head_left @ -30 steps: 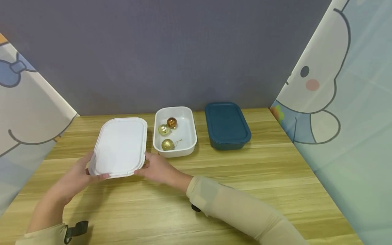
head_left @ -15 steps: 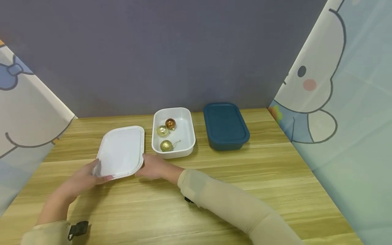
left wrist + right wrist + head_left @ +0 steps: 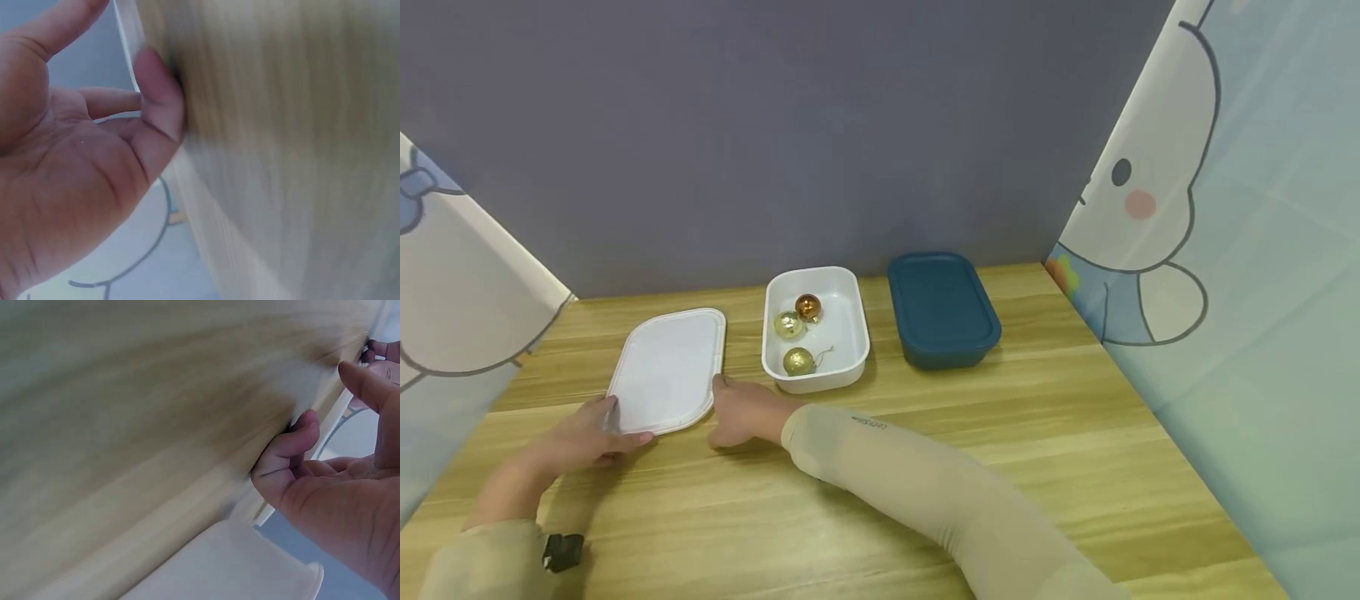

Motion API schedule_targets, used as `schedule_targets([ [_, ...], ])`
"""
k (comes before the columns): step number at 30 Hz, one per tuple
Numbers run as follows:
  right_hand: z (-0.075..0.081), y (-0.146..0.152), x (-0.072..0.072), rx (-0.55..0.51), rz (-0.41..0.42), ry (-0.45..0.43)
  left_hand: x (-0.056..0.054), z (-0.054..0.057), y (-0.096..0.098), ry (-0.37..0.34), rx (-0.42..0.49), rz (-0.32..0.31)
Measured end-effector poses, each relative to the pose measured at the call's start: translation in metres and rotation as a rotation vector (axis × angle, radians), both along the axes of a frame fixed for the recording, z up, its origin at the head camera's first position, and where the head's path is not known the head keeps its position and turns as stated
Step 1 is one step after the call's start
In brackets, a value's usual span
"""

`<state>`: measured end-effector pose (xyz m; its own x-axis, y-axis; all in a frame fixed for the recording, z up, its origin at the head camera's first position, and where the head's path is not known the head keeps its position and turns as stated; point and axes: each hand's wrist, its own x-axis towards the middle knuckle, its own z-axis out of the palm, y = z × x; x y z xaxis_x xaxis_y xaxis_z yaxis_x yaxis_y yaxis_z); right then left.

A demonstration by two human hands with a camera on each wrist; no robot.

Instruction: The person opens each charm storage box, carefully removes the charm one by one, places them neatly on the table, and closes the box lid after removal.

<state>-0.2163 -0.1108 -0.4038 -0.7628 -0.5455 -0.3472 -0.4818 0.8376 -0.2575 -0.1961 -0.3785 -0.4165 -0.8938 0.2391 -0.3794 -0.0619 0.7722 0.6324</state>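
Note:
A white rectangular lid (image 3: 670, 367) lies flat on the wooden table at the left. My left hand (image 3: 568, 442) holds its near left corner, thumb at the near edge and fingers at the left edge. In the left wrist view the little finger (image 3: 164, 103) is bent against the tabletop. My right hand (image 3: 748, 410) is at the lid's right edge, with its fingertips right by the rim. Its thumb (image 3: 365, 384) stands out away from the other fingers. Right of the lid, a white container (image 3: 842, 333) holds a copper bauble (image 3: 808, 307) and two gold baubles (image 3: 799, 362).
A dark blue box with its lid on (image 3: 943, 308) stands right of the white container, near the grey back wall (image 3: 820, 142). Cartoon-printed panels (image 3: 1247, 250) flank the table (image 3: 1037, 433) on both sides.
The white lid has come down from a tilted hold to lie flat on the table, then shifted a little left. My right thumb has come off its near edge. The head view has turned slightly.

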Motion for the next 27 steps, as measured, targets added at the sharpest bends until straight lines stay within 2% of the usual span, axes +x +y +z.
schedule_targets([
  [4,0.003,-0.011,-0.003,0.099,0.053,0.037,-0.004,-0.001,-0.012,-0.046,0.034,0.01],
  [7,0.004,-0.015,-0.004,0.123,0.069,0.061,-0.005,-0.001,-0.018,-0.074,0.022,0.023],
  [13,0.005,-0.017,-0.005,0.169,0.108,0.091,-0.006,0.004,-0.026,-0.072,-0.027,0.024],
  [19,0.008,-0.016,-0.006,0.16,0.088,0.071,-0.012,0.007,-0.031,-0.095,-0.047,0.029],
  [23,0.01,-0.016,-0.005,0.175,0.084,0.076,-0.015,0.007,-0.037,-0.111,-0.042,0.011],
  [27,0.011,-0.018,-0.002,0.203,0.072,0.074,-0.017,0.013,-0.044,-0.111,-0.092,0.012],
])
